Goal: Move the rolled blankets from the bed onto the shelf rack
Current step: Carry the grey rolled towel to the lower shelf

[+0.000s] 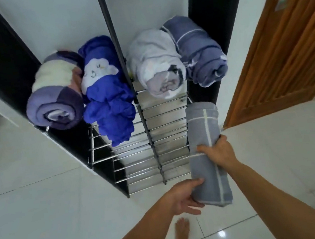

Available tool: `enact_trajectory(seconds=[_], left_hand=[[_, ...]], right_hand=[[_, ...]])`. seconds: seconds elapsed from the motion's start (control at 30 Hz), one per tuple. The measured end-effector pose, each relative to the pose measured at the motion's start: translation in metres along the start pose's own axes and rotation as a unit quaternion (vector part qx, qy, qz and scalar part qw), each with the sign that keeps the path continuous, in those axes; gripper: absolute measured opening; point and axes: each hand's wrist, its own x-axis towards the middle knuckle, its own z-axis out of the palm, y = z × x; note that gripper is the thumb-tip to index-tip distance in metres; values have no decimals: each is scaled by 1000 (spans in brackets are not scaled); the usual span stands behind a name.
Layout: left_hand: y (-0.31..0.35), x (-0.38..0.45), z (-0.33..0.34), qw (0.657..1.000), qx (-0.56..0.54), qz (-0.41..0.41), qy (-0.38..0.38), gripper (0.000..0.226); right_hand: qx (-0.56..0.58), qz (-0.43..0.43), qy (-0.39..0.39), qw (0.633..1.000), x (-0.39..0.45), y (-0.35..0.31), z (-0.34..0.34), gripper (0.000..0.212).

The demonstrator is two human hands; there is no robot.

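Grey roll: we hold a rolled grey blanket (pixel 207 153) with pale stripes in both hands, lengthwise, its far end pointing at the right side of the rack and hanging in the air just in front of it.
Right hand: our right hand (pixel 218 151) wraps over the middle of the grey roll from the right, fingers curled round the top, closed firmly on the cloth.
Left hand: our left hand (pixel 183 198) cups the near end of the roll from the left and below, thumb lying on top, fingers underneath, gripping it.
Shelf rack: the metal shelf rack (pixel 164 118) stands against the white wall, with rows of thin bars stepping down and a centre pole (pixel 114 44) rising through it.
Top tier, left of pole: we see a purple and cream roll (pixel 58 100) and, touching it, a bright blue roll with a cloud face (pixel 104 86) that sags over the front edge.
Top tier, right of pole: a whitish roll (pixel 157 65) lies touching a slate-blue striped roll (pixel 200 53).
Floor: white glossy tiles (pixel 45 214); our bare foot (pixel 181 234) shows below the hands.
Door: a wooden door (pixel 284 52) stands to the right of the rack.
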Motion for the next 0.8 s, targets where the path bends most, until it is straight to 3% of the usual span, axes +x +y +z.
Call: enact_trajectory(seconds=[0.13,0.53,0.8], left_hand=[[42,37,-17,999,17,27,2,59],[135,132,-58,990,18,135,46,37],[145,144,-56,982,70,175,24,59]], right_hand=[[-36,31,-22,999,63,-24,11,98],[-93,-4,-8,996,204,-67,48,111],[-123,-45,-63,989,203,-52,49,91]])
